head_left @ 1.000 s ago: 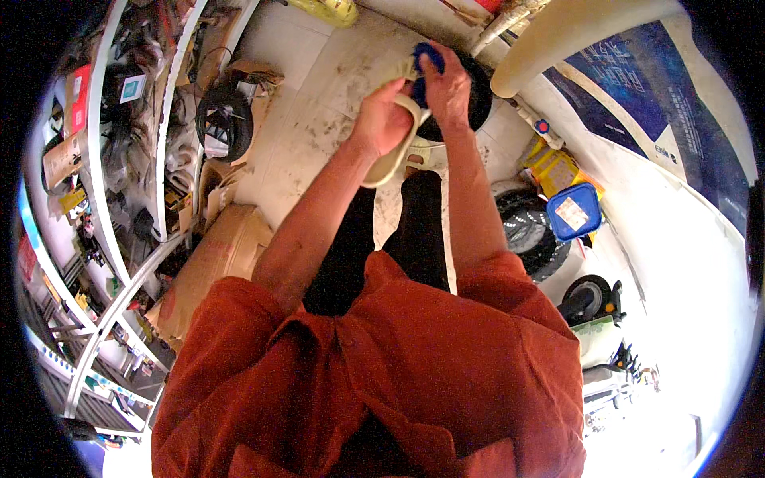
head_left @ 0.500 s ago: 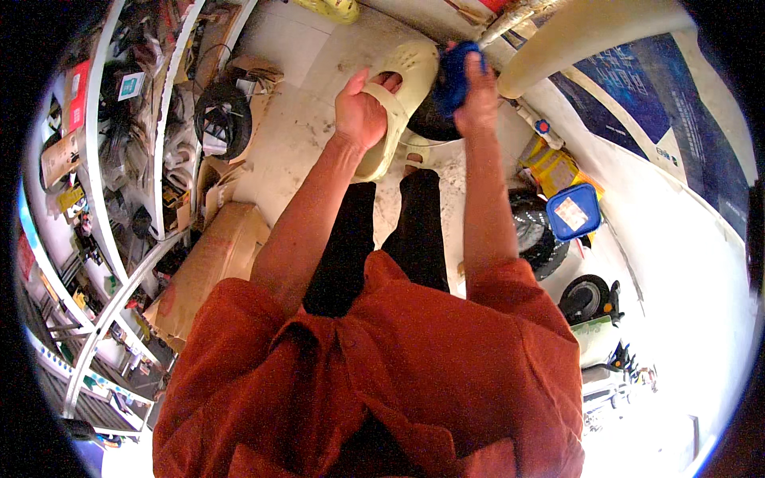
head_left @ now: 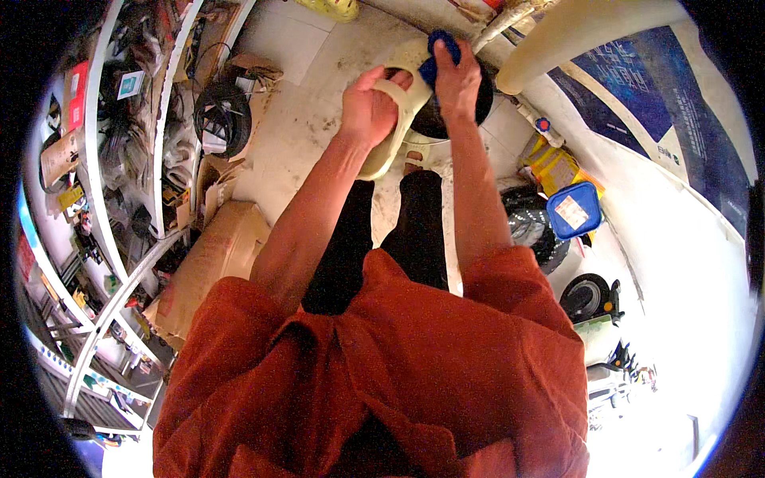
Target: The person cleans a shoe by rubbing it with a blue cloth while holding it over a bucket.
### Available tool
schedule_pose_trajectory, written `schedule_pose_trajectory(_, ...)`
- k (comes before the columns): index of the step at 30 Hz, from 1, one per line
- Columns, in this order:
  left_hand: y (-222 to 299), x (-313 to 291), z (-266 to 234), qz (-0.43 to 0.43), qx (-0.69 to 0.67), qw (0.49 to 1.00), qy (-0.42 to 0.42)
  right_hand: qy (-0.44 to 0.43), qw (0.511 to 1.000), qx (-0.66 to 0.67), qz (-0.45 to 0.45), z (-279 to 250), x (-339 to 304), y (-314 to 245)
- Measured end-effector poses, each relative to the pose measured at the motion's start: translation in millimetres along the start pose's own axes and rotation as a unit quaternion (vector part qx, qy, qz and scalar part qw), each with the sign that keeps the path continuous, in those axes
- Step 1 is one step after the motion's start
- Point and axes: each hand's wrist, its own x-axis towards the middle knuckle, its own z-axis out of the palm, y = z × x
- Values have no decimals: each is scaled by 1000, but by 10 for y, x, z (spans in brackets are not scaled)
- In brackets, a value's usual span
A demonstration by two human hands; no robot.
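A pale yellow clog (head_left: 384,159) is held up over the floor, its toe pointing away from me. My left hand (head_left: 373,107) grips it with the fingers tucked into the foot opening and the thumb outside. My right hand (head_left: 457,84) is closed around a dark blue pad (head_left: 443,52), which looks like a cloth or a brush; its exact kind is unclear. The pad rests against the right side of the clog's toe, or very near it. Beneath the right hand stands a round black basin (head_left: 483,103), partly hidden by the hand and clog.
My foot in another pale clog (head_left: 413,159) shows below the basin. A yellow clog (head_left: 335,8) lies at the far edge. Metal shelves (head_left: 163,119) and a long cardboard box (head_left: 209,267) line the left. A blue lid (head_left: 574,210) and a large pipe (head_left: 590,36) are on the right.
My right hand has moved left with the blue pad, from over the basin's left side to the clog's toe. The clog has shifted slightly and turned a little.
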Motion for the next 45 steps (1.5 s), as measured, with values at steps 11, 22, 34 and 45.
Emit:
schedule_pose_trajectory(11,-155,-76,-37,-88,-52,995,13,-73,989,21,125,-75,496,387)
schedule_pose_trajectory(22,-109,119,-86,-40,-26,993,104,4,1000,-14,-25,91,154,300)
schedule_pose_trajectory(34,59,291,-415,-72,-57,996,-7,-16,993,-81,-89,265,6,16)
schedule_pose_trajectory(45,161,-7,-555,-129,-72,986,-71,-68,926,231,291,75,529,615)
